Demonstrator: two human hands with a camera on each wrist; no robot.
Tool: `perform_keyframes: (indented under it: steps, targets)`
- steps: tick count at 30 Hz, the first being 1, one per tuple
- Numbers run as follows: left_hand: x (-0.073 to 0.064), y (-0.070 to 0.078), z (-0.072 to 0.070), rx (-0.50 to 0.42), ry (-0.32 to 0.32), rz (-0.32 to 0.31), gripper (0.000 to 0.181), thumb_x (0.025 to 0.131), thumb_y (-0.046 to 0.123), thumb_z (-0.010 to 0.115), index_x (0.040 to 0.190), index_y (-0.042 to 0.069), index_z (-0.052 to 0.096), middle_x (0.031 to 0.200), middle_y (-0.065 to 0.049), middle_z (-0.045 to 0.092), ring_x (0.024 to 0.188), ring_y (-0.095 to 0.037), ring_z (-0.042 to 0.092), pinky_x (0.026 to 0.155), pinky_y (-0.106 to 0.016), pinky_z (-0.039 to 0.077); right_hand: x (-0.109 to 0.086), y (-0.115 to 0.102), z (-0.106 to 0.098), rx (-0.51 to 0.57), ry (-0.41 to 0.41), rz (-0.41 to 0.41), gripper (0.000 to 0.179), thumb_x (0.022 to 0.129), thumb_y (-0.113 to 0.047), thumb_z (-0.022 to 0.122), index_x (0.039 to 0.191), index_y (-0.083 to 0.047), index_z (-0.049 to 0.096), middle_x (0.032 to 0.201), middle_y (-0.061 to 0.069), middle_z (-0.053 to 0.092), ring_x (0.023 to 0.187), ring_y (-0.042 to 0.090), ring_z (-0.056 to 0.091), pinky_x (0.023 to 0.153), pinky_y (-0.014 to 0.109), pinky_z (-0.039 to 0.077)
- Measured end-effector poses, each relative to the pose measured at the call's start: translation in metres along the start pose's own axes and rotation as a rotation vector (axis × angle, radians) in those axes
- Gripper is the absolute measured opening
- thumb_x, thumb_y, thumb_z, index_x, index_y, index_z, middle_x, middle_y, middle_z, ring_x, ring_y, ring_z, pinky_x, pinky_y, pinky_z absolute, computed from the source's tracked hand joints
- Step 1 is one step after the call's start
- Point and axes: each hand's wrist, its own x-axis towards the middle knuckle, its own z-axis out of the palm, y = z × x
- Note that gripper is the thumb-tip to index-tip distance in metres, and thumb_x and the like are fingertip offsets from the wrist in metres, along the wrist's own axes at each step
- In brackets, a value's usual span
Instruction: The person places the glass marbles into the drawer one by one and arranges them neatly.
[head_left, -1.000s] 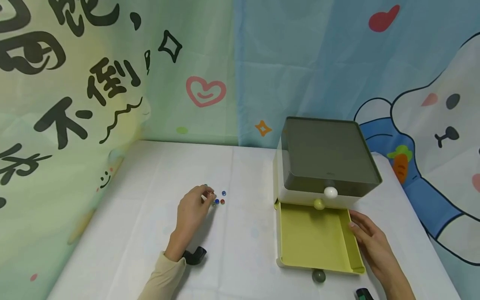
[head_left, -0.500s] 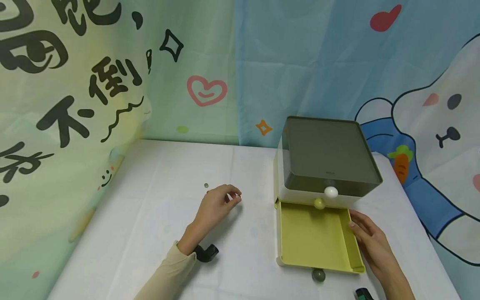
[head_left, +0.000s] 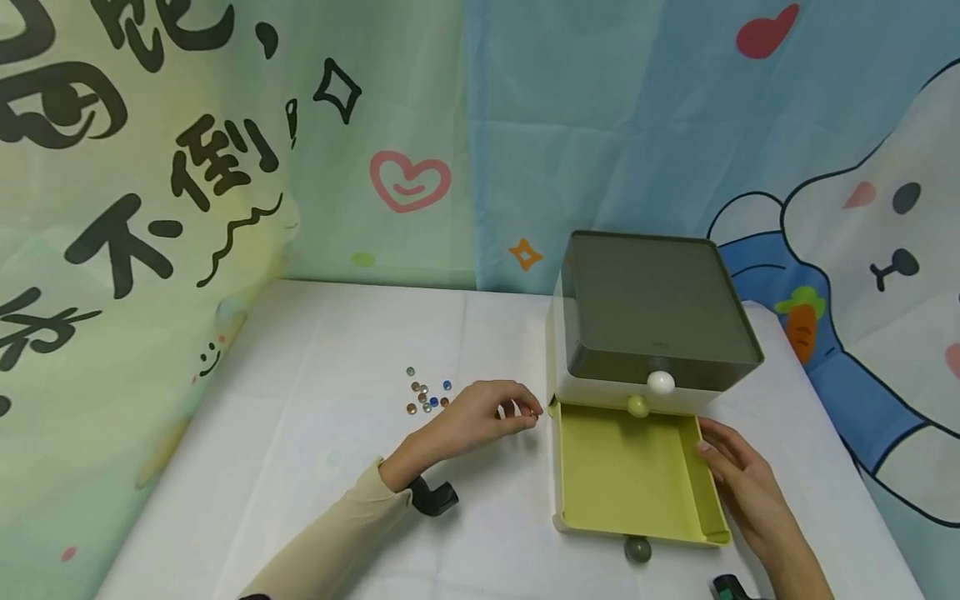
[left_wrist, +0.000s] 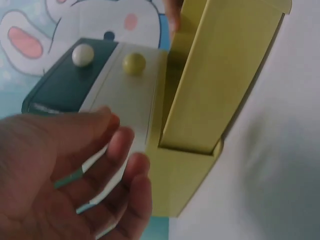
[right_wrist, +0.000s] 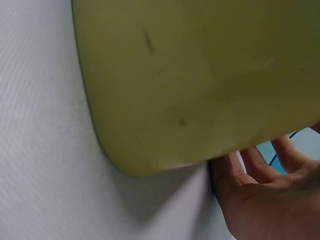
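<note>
My left hand (head_left: 487, 417) pinches a small orange-red bead (left_wrist: 114, 120) between thumb and index finger, mostly hidden by the fingertips. It hovers beside the left wall of a pulled-out yellow-green drawer (head_left: 630, 483) in the head view. My right hand (head_left: 750, 483) holds the drawer's right wall, thumb at the rim and fingers along the outside; in the right wrist view those fingers (right_wrist: 260, 167) show beyond the drawer's edge. Several small glassy beads (head_left: 423, 397), blue, brown and clear, lie on the white table left of the left hand.
The drawer belongs to a stacked drawer box (head_left: 660, 300) with a dark grey-green top, at the back right. A white knob (head_left: 661, 382), a yellow-green knob (head_left: 637, 407) and a dark green knob (head_left: 637, 550) stick out. A printed curtain (head_left: 525, 150) hangs behind the white table (head_left: 360, 333).
My left hand has moved right from the beads toward the drawer, carrying the small bead, and the group of beads has come into view behind it. The right hand and drawer stay put.
</note>
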Motion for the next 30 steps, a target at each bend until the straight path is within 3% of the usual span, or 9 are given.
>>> perform_keyframes:
  steps: [6,10,13,15,22,30]
  targets:
    - [0.012,0.011,0.007,0.122,-0.168,0.154,0.018,0.102,0.024,0.069,0.117,0.014,0.074,0.106,0.009,0.073,0.089,0.001,0.062,0.078,-0.013,0.051,0.000,0.000,0.001,-0.001,0.004,0.008,0.076,0.105,-0.047,0.059,0.166,-0.023,0.023,0.174,0.016,0.015,0.143,0.014,0.036,0.089,0.004,0.044]
    - [0.021,0.019,0.013,0.229,-0.231,0.248,0.017,0.103,0.026,0.068,0.117,0.017,0.074,0.107,0.012,0.072,0.091,0.005,0.060,0.080,-0.010,0.047,-0.001,0.001,0.001,0.014,0.005,-0.019,0.073,0.105,-0.045,0.060,0.166,-0.022,0.026,0.172,0.015,0.019,0.132,0.001,0.045,0.088,0.005,0.046]
    - [0.028,0.024,0.019,0.287,-0.272,0.310,0.017,0.104,0.027,0.066,0.117,0.020,0.073,0.106,0.015,0.071,0.093,0.007,0.060,0.084,-0.008,0.046,-0.002,0.002,0.001,0.028,0.006,-0.043,0.071,0.105,-0.042,0.061,0.165,-0.020,0.028,0.169,0.016,0.021,0.115,-0.012,0.049,0.088,0.006,0.048]
    - [0.033,0.028,0.023,0.319,-0.302,0.345,0.017,0.105,0.028,0.065,0.117,0.020,0.073,0.106,0.016,0.071,0.096,0.006,0.061,0.087,-0.007,0.045,-0.002,0.002,0.001,0.026,0.007,-0.039,0.071,0.105,-0.043,0.061,0.164,-0.021,0.028,0.169,0.017,0.021,0.112,-0.014,0.050,0.088,0.006,0.048]
    - [0.042,0.042,0.033,0.365,-0.409,0.395,0.016,0.104,0.027,0.066,0.117,0.020,0.073,0.108,0.016,0.071,0.101,0.003,0.061,0.087,-0.006,0.043,0.000,0.001,0.003,0.010,0.012,-0.014,0.074,0.104,-0.047,0.061,0.165,-0.023,0.027,0.170,0.016,0.019,0.114,-0.011,0.048,0.089,0.005,0.048]
    - [0.053,0.048,0.048,0.405,-0.526,0.446,0.010,0.104,0.027,0.067,0.112,0.023,0.071,0.106,0.015,0.070,0.099,0.003,0.058,0.086,-0.007,0.042,-0.001,0.000,0.003,0.011,0.017,-0.023,0.073,0.104,-0.045,0.061,0.165,-0.021,0.028,0.170,0.017,0.020,0.113,-0.012,0.049,0.088,0.006,0.048]
